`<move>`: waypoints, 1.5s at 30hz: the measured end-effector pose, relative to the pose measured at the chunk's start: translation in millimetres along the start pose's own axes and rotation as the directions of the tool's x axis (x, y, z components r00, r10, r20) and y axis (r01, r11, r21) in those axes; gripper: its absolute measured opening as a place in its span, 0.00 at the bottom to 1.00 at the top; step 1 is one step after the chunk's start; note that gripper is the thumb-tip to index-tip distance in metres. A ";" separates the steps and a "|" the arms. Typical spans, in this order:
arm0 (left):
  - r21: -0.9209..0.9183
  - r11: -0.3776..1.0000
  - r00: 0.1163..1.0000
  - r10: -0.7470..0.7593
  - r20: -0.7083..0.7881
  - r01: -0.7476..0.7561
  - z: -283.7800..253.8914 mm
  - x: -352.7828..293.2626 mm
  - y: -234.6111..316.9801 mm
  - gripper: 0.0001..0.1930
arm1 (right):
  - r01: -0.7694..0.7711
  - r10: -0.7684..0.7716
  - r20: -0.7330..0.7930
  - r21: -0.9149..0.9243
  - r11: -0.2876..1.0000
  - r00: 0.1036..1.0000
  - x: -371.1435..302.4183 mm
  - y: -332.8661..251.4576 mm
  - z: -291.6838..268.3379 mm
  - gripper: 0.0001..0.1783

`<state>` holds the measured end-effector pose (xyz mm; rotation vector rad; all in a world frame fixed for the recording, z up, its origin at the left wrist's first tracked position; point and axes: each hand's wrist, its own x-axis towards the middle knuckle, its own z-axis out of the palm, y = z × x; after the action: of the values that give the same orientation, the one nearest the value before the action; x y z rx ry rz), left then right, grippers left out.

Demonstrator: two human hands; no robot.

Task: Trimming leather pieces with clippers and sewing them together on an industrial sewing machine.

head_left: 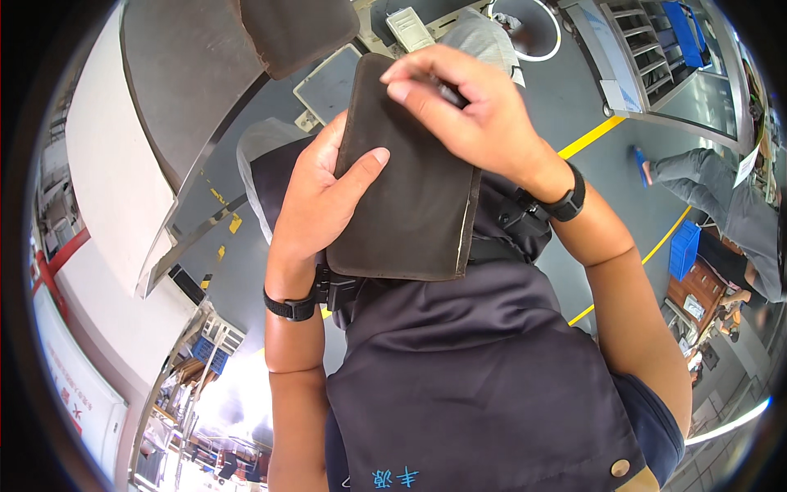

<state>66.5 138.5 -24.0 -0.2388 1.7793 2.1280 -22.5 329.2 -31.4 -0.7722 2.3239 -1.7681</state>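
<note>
A flat, dark brown panel with rounded corners (pixel 410 217), leather-like in look, lies tilted over my lap. Its right edge shows a thin pale line. My left hand (pixel 316 197) grips the panel's left side, thumb on top and fingers underneath, mostly hidden. Above the panel's upper right part, my right hand (pixel 479 111) has thumb and fingertips drawn together in a pinch. A small dark thing shows within its curled fingers, too blurred to name. A similar dark brown piece (pixel 299 33) rests on the grey-topped table (pixel 188 74) at the upper left.
A pale plastic box (pixel 410 30) sits beyond the panel, near a round white bin (pixel 560 37). A metal-framed rack (pixel 643 49) stands at the upper right. Farther right are a person in grey trousers (pixel 697 176) and a blue crate (pixel 684 248).
</note>
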 end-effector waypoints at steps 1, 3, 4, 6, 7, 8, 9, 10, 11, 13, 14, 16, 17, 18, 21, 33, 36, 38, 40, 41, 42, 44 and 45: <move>-0.003 1.000 1.000 0.010 0.001 -0.010 1.1 0.7 -0.5 0.24 | 0.049 -0.049 0.013 0.014 0.999 0.999 -2.7 -0.4 3.5 0.10; -0.005 1.000 1.000 0.021 0.002 -0.021 3.1 1.4 -1.0 0.24 | 0.079 -0.077 0.078 -0.019 0.997 0.994 -6.4 2.9 3.7 0.10; -0.004 1.000 1.000 0.027 0.000 -0.027 3.7 1.7 -1.5 0.24 | 0.076 -0.076 0.046 0.013 0.997 0.996 -7.1 1.6 5.4 0.09; -0.004 0.999 0.999 0.033 -0.004 -0.033 3.4 1.3 -1.1 0.23 | 0.021 -0.021 0.029 0.003 1.000 0.999 -4.7 -4.2 -0.6 0.08; -0.030 0.999 1.000 0.016 -0.002 -0.016 2.3 0.0 0.9 0.23 | 0.009 -0.009 -0.006 -0.031 0.999 1.000 -1.4 -4.4 -6.5 0.08; -0.057 0.998 1.000 0.000 0.002 0.000 1.6 -1.5 2.7 0.23 | 0.000 -0.004 -0.053 -0.066 0.998 0.999 3.0 -0.6 -17.1 0.08; -0.058 0.998 1.000 0.002 0.001 -0.002 1.1 -3.5 4.8 0.23 | -0.009 -0.001 -0.100 -0.099 0.995 0.995 9.0 6.5 -31.0 0.08; -0.084 0.996 1.000 -0.004 0.000 0.004 1.1 -4.7 7.8 0.23 | -0.009 -0.009 -0.185 -0.095 0.995 0.983 16.1 16.3 -49.2 0.07; -0.107 0.994 1.000 -0.012 -0.006 0.011 0.0 -5.8 9.0 0.23 | -0.008 -0.015 -0.268 -0.086 0.996 0.963 23.9 28.3 -67.7 0.07; -0.142 0.990 1.000 -0.014 0.003 0.014 -3.6 -8.7 7.5 0.23 | -0.254 0.319 -0.455 0.201 0.946 0.831 39.1 43.3 -103.9 0.09; -0.177 0.984 1.000 -0.011 0.019 0.014 -3.5 -8.6 7.6 0.24 | -0.328 0.396 -0.479 0.222 0.918 0.783 41.8 75.1 -134.6 0.11; -0.183 0.983 0.999 -0.013 0.032 0.018 -5.0 -9.2 7.5 0.24 | -0.392 0.464 -0.493 0.249 0.886 0.736 42.2 131.3 -177.4 0.13; -0.190 0.981 0.999 -0.019 0.049 0.028 -5.5 -9.2 7.3 0.25 | -0.409 0.500 -0.531 0.289 0.866 0.684 42.8 146.6 -191.7 0.11; -0.189 0.982 0.999 -0.009 0.045 0.018 -4.8 -9.4 7.9 0.25 | -0.420 0.533 -0.566 0.330 0.845 0.629 41.4 157.1 -201.2 0.10; -0.157 0.988 0.999 0.009 0.043 -0.002 -0.2 -8.1 10.2 0.25 | -0.353 0.344 -0.675 0.131 0.926 0.653 34.4 177.3 -215.3 0.11; -0.053 0.999 1.000 0.003 0.020 -0.002 0.6 -5.3 11.7 0.24 | -0.317 0.270 -0.462 -0.027 0.948 0.845 6.7 108.1 -136.1 0.09; -0.148 0.989 1.000 0.006 0.002 -0.005 2.6 -7.3 11.8 0.22 | -0.531 0.528 -0.320 0.087 0.843 0.787 -1.3 85.6 -108.3 0.18; -0.131 0.991 0.999 0.021 0.030 -0.017 -1.4 -6.1 8.4 0.22 | -0.454 0.469 -0.262 0.118 0.883 0.844 -6.4 76.3 -95.2 0.17; -0.101 0.995 1.000 0.022 0.016 -0.020 -0.9 -5.8 6.2 0.22 | -0.433 0.454 -0.244 0.137 0.891 0.857 -10.1 68.7 -84.1 0.16; -0.101 0.995 1.000 0.020 0.020 -0.018 -0.4 -6.4 6.5 0.22 | -0.421 0.467 -0.192 0.235 0.876 0.863 -10.3 63.4 -77.7 0.16; -0.107 0.994 1.000 0.023 0.009 -0.022 -0.5 -7.6 7.5 0.22 | -0.409 0.473 -0.136 0.332 0.850 0.871 -11.7 57.3 -73.7 0.16; -0.113 0.993 0.999 0.025 -0.026 -0.028 -0.3 -11.8 9.2 0.22 | -0.497 0.553 0.015 0.457 0.737 0.833 -11.5 39.6 -69.9 0.16; -0.145 0.989 0.999 0.002 -0.043 -0.008 2.1 -10.6 10.5 0.22 | -0.582 0.602 0.172 0.552 0.597 0.780 -11.2 31.8 -67.4 0.16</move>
<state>72.6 137.3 -10.2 -0.3198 1.6503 2.2756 -49.4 398.8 -42.3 0.1432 1.5682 -1.9494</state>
